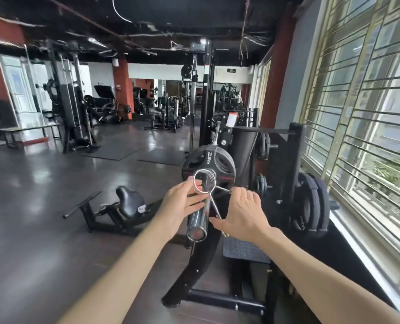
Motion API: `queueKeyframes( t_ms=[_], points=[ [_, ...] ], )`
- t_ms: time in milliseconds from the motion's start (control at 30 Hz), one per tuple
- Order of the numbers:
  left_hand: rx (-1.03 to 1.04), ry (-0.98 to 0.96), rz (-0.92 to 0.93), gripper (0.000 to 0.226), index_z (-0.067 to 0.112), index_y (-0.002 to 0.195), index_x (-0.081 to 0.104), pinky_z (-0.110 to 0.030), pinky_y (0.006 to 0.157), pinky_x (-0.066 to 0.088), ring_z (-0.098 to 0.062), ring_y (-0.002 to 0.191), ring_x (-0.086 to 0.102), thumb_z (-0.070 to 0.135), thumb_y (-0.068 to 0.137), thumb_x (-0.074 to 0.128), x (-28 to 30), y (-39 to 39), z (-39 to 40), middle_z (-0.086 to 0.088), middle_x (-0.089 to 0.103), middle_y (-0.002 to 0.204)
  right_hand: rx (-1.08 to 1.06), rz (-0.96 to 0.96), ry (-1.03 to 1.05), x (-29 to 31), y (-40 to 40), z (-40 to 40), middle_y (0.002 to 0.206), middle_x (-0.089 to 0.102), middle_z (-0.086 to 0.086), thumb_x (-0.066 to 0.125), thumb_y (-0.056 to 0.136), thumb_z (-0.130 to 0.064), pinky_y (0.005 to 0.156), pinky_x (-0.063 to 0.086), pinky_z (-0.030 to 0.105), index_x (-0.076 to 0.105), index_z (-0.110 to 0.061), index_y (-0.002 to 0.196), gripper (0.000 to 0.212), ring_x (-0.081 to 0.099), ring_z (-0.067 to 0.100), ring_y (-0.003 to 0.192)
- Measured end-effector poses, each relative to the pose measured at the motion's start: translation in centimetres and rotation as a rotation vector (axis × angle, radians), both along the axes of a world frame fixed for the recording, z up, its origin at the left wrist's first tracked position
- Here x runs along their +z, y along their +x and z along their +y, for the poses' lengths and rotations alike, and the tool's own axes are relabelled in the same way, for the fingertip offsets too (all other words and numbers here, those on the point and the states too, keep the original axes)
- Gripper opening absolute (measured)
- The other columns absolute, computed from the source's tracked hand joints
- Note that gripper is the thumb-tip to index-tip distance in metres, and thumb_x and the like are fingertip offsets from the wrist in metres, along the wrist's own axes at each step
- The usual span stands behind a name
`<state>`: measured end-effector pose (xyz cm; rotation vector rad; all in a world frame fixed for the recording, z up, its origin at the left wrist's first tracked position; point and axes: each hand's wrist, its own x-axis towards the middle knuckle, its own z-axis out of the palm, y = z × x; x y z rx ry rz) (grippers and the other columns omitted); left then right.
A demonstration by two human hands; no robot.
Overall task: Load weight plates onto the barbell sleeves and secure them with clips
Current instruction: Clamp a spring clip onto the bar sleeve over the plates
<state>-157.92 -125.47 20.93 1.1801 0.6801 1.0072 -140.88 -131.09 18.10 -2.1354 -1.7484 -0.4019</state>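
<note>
A chrome barbell sleeve (197,222) points toward me at the centre. A black 2.5 kg weight plate (209,160) sits on it, further back. A steel spring clip (203,182) rings the sleeve in front of the plate, its two wire handles sticking out to the right. My right hand (241,215) grips those handles, index finger on the upper one and thumb at the lower one. My left hand (181,203) rests against the left side of the clip's coil and the sleeve, fingers fairly straight.
A plate storage rack (294,164) with several black plates (310,204) stands to the right by the barred window. The black frame of the bar stand (227,300) lies below the sleeve. A low padded machine (124,206) sits on the floor to the left.
</note>
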Motion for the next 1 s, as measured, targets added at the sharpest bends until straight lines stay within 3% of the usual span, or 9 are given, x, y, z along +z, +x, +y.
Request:
queueKeyframes(
  t_ms=[133,233,333,400,467,533,700,800,1000],
  points=[
    [0.141,-0.063,0.305,0.046,0.018,0.115,0.071,-0.034,0.082,0.057,-0.019,0.095,0.069,0.050,0.104,0.040,-1.3,-1.5,-1.3,-0.002,0.072,0.110,0.042,-0.105,-0.053,-0.4,-0.7,-2.0,0.107,0.055,0.005,0.059,0.075,-0.067,0.089,0.045,0.039,0.047,-0.012,0.108,0.065,0.053,0.028,0.099],
    [0.192,-0.099,0.404,0.060,0.017,0.110,0.074,-0.032,0.075,0.052,-0.016,0.087,0.064,0.060,0.102,0.033,-2.4,-2.0,-2.4,0.000,0.069,0.105,0.108,-0.216,-0.058,-0.8,-0.8,-3.3,0.098,0.059,0.005,0.052,0.077,-0.067,0.080,0.047,0.040,0.049,-0.012,0.109,0.063,0.060,0.031,0.090],
    [0.192,-0.177,0.465,0.072,0.014,0.119,0.067,-0.033,0.075,0.054,-0.020,0.093,0.065,0.071,0.096,0.031,-3.4,-1.9,-3.6,-0.002,0.067,0.110,0.161,-0.272,-0.064,-1.6,-1.0,-4.4,0.089,0.059,0.002,0.059,0.080,-0.058,0.069,0.039,0.035,0.047,-0.015,0.104,0.051,0.062,0.029,0.082],
    [0.189,-0.210,0.485,0.072,0.014,0.115,0.059,-0.036,0.078,0.058,-0.025,0.098,0.068,0.076,0.093,0.030,-3.5,-1.7,-4.2,-0.007,0.067,0.107,0.180,-0.309,-0.047,-1.9,-1.3,-4.8,0.087,0.056,0.001,0.062,0.080,-0.053,0.067,0.035,0.034,0.045,-0.016,0.100,0.045,0.061,0.029,0.079],
    [0.162,-0.258,0.505,0.065,0.017,0.096,0.054,-0.042,0.085,0.059,-0.030,0.098,0.071,0.077,0.092,0.029,-3.4,-1.5,-4.5,-0.011,0.069,0.101,0.183,-0.337,-0.044,-2.4,-1.5,-5.0,0.089,0.057,0.002,0.067,0.080,-0.046,0.066,0.033,0.033,0.049,-0.016,0.104,0.042,0.060,0.029,0.080],
    [0.091,-0.298,0.532,0.070,0.015,0.090,0.059,-0.045,0.089,0.059,-0.032,0.098,0.071,0.078,0.092,0.028,-3.5,-1.4,-4.4,-0.015,0.073,0.103,0.156,-0.386,-0.071,-3.0,-1.4,-5.1,0.087,0.058,0.002,0.074,0.076,-0.040,0.063,0.032,0.033,0.053,-0.016,0.105,0.043,0.060,0.029,0.078],
    [-0.048,-0.336,0.562,0.077,0.003,0.116,0.068,-0.043,0.084,0.060,-0.029,0.095,0.071,0.067,0.097,0.031,-4.7,-0.9,-3.4,-0.017,0.075,0.107,0.052,-0.463,-0.035,-4.4,-0.4,-5.3,0.070,0.056,0.001,0.090,0.056,-0.034,0.052,0.035,0.033,0.059,-0.017,0.086,0.047,0.056,0.024,0.058],
    [-0.075,-0.333,0.536,0.065,0.004,0.116,0.068,-0.047,0.096,0.055,-0.029,0.099,0.067,0.059,0.099,0.037,-5.2,-1.3,-2.6,-0.017,0.072,0.104,0.056,-0.484,-0.028,-5.1,-0.4,-4.9,0.078,0.059,0.003,0.087,0.061,-0.031,0.058,0.042,0.035,0.060,-0.018,0.093,0.044,0.058,0.025,0.066],
    [-0.181,-0.356,0.396,0.061,0.005,0.119,0.066,-0.047,0.108,0.045,-0.033,0.109,0.061,0.056,0.103,0.038,-5.6,-1.8,-1.4,-0.021,0.066,0.115,0.062,-0.482,0.069,-5.9,0.3,-4.0,0.072,0.054,0.005,0.093,0.050,-0.024,0.053,0.039,0.036,0.059,-0.015,0.088,0.052,0.051,0.026,0.059]
  ],
)
